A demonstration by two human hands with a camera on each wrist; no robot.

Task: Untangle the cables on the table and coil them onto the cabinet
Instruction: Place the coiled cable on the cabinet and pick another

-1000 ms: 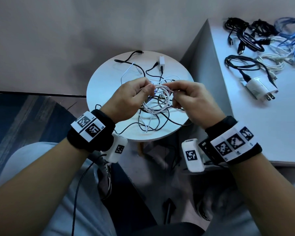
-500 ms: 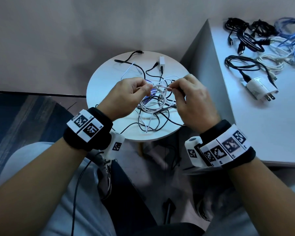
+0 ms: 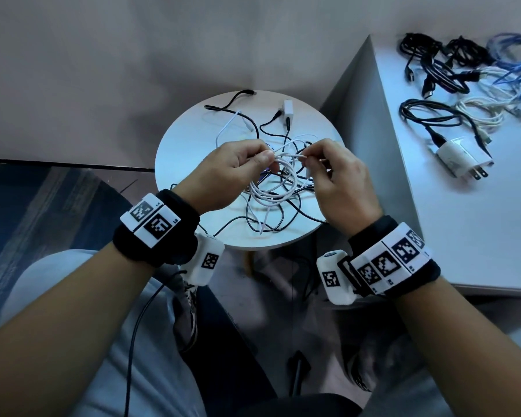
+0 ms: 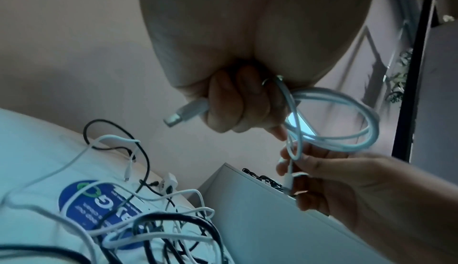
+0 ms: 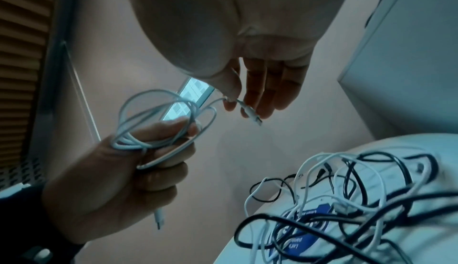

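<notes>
A white cable (image 3: 278,183) is wound into a small coil that I hold above the round table (image 3: 190,145). My left hand (image 3: 247,164) grips the coil (image 4: 347,123), and its USB plug (image 4: 183,114) sticks out of the fist. My right hand (image 3: 316,161) pinches the cable's other end near its small plug (image 5: 252,114), just right of the coil (image 5: 153,123). A tangle of black and white cables (image 3: 271,212) lies on the table under both hands. The cabinet (image 3: 463,224) stands to the right.
Coiled black, white and blue cables (image 3: 463,73) and a white charger (image 3: 460,159) lie at the far end of the cabinet top. A small white adapter (image 3: 288,109) sits at the table's back. My knees are below the table edge.
Both hands have risen slightly toward the table's middle. The right hand turned and now pinches the cable's free end by the coil.
</notes>
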